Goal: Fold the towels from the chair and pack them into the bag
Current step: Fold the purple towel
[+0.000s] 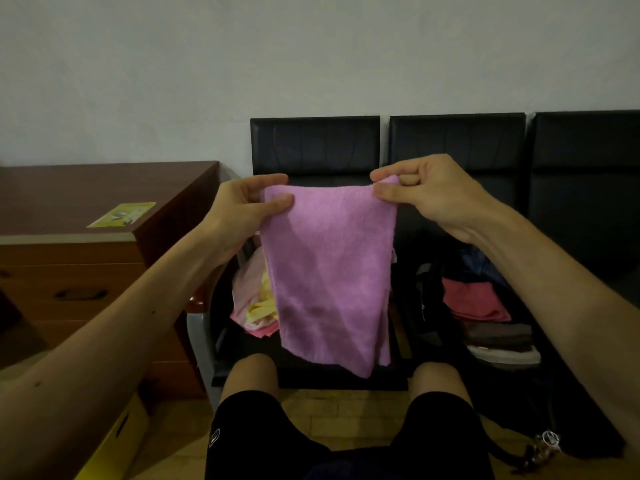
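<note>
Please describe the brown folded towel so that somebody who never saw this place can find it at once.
Look at the row of black chairs against the wall; on the middle seat lies an open dark bag. Folded towels sit in it, and the brown towel is the dark one between the pink towel and the white towel.

From here the purple towel (329, 271) covers most of the chair seat (311, 381) behind it and the right part of the loose pile (252, 303) to its left. Right of the towel the bag (426, 306) is so dark that I cannot trace its outline, perhaps a backpack. Farther right, the last chair back (588, 168) is cut by the frame edge.
</note>
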`<state>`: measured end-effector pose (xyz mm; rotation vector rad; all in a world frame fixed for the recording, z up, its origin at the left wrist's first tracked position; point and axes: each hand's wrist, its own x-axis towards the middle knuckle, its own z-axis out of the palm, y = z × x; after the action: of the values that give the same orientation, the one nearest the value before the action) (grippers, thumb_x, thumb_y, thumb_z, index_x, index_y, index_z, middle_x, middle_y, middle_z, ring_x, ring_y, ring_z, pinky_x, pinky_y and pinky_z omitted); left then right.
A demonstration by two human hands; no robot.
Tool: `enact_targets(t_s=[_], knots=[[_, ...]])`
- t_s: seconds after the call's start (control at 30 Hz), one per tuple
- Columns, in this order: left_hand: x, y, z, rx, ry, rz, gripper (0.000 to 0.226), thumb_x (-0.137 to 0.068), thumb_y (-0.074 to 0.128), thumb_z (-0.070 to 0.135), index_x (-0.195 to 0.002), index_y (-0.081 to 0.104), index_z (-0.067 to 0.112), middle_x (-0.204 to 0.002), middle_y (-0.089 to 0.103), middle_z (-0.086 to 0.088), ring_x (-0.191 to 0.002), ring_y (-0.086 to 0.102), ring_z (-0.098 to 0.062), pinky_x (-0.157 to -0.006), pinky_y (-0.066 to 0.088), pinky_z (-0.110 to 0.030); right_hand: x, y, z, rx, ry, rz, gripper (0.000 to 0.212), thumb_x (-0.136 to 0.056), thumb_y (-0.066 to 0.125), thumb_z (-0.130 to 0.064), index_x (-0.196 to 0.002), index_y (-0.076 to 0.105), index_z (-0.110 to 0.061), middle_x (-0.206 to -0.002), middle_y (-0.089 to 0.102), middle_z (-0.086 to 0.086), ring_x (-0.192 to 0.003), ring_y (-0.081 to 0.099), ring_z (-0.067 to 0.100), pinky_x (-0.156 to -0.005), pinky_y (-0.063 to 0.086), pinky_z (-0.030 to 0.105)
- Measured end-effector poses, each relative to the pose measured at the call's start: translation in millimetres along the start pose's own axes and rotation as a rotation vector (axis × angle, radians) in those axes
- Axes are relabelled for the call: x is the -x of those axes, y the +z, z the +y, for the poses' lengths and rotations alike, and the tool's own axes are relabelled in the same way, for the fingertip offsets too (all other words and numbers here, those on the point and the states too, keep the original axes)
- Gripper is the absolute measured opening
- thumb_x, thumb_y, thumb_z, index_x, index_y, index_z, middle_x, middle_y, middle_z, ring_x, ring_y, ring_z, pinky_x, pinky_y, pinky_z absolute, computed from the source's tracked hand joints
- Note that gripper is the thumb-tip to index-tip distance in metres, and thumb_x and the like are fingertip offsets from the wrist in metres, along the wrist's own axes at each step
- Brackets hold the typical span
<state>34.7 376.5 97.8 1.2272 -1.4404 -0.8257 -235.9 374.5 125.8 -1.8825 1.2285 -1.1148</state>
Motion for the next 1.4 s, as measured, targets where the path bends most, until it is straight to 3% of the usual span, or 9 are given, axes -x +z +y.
enact_targets(t_s=[0.1, 0.23, 0.37, 0.7, 0.87, 1.03, 1.17, 1.33, 1.4], knots=[[1, 3, -3, -0.139, 0.104, 0.054, 0.045, -0.085, 0.073, 0.023, -0.129, 0.065, 0.016, -0.121, 0.067, -0.002, -0.104, 0.067, -0.017, -0.090, 0.058, -0.035, -2, -1, 7, 0.039, 0.027, 0.019, 0.031, -0.081, 0.077, -0.025, -0.112, 0.072, -0.020, -0.105, 0.075, -0.004, -0.101, 0.067, 0.002, -0.101, 0.046, 0.024], [-1, 5, -9, -0.324, 0.234, 0.116, 0.037, -0.085, 0.075, 0.029, -0.119, 0.070, 0.016, -0.101, 0.071, 0.006, -0.086, 0.069, -0.005, -0.073, 0.058, -0.016, -3, 0, 15, 0.187, -0.026, 0.064, 0.033, -0.086, 0.075, -0.023, -0.117, 0.070, -0.014, -0.087, 0.070, -0.015, -0.073, 0.061, -0.020, -0.063, 0.041, -0.005], [-2, 6, -13, -0.437, 0.296, 0.148, 0.034, -0.084, 0.076, 0.029, -0.114, 0.072, 0.014, -0.090, 0.068, 0.010, -0.077, 0.065, 0.002, -0.062, 0.050, -0.004, -2, 3, 18, 0.282, -0.078, 0.139, 0.029, -0.085, 0.075, -0.027, -0.112, 0.073, -0.015, -0.094, 0.074, -0.007, -0.077, 0.062, -0.012, -0.064, 0.041, 0.000], [-2, 13, -16, -0.637, 0.327, 0.183, 0.025, -0.082, 0.077, 0.033, -0.098, 0.076, 0.015, -0.080, 0.071, 0.003, -0.069, 0.066, -0.003, -0.064, 0.052, -0.014, -4, 15, 35, 0.639, -0.146, 0.215, 0.013, -0.093, 0.066, -0.030, -0.094, 0.063, -0.017, -0.099, 0.053, -0.002, -0.083, 0.049, 0.010, -0.065, 0.031, 0.014], [2, 14, -19, -0.633, 0.310, 0.188, 0.023, -0.082, 0.077, 0.032, -0.096, 0.076, 0.014, -0.079, 0.070, 0.003, -0.069, 0.066, -0.006, -0.065, 0.055, -0.018, -6, 18, 50, 0.397, -0.082, 0.059, 0.010, -0.098, 0.059, -0.025, -0.098, 0.062, -0.015, -0.100, 0.067, 0.001, -0.092, 0.064, 0.017, -0.074, 0.047, 0.022], [3, 10, -24, -0.672, 0.324, 0.141, 0.022, -0.079, 0.080, 0.033, -0.092, 0.077, 0.015, -0.078, 0.057, 0.014, -0.074, 0.055, -0.004, -0.068, 0.046, -0.017, 2, 23, 75, 0.161, 0.024, -0.109, 0.012, -0.098, 0.058, -0.026, -0.096, 0.063, -0.015, -0.088, 0.074, 0.009, -0.085, 0.071, 0.029, -0.087, 0.056, 0.054], [3, 9, -27, -0.575, 0.324, -0.022, 0.020, -0.083, 0.077, 0.032, -0.092, 0.073, 0.015, -0.099, 0.056, 0.015, -0.097, 0.053, -0.006, -0.081, 0.047, -0.017, 7, 28, 90, -0.013, 0.095, -0.085, 0.012, -0.099, 0.057, -0.023, -0.094, 0.064, -0.016, -0.084, 0.073, 0.003, -0.082, 0.070, 0.020, -0.090, 0.057, 0.047], [14, 21, -19, -0.185, 0.224, -0.160, 0.018, -0.097, 0.060, 0.028, -0.105, 0.063, 0.012, -0.103, 0.067, -0.006, -0.090, 0.068, -0.015, -0.079, 0.059, -0.030, 15, 39, 85, -0.387, 0.152, 0.059, 0.019, -0.098, 0.057, -0.035, -0.097, 0.067, -0.018, -0.089, 0.067, 0.000, -0.084, 0.061, 0.018, -0.076, 0.050, 0.032], [13, 25, -18, -0.118, 0.220, -0.131, 0.019, -0.098, 0.057, 0.028, -0.108, 0.062, 0.012, -0.105, 0.066, -0.007, -0.092, 0.067, -0.017, -0.079, 0.058, -0.028, 26, 50, 88, -0.565, 0.232, 0.006, 0.046, -0.079, 0.072, -0.052, -0.111, 0.067, -0.018, -0.107, 0.071, 0.002, -0.102, 0.066, 0.022, -0.087, 0.054, 0.037]])
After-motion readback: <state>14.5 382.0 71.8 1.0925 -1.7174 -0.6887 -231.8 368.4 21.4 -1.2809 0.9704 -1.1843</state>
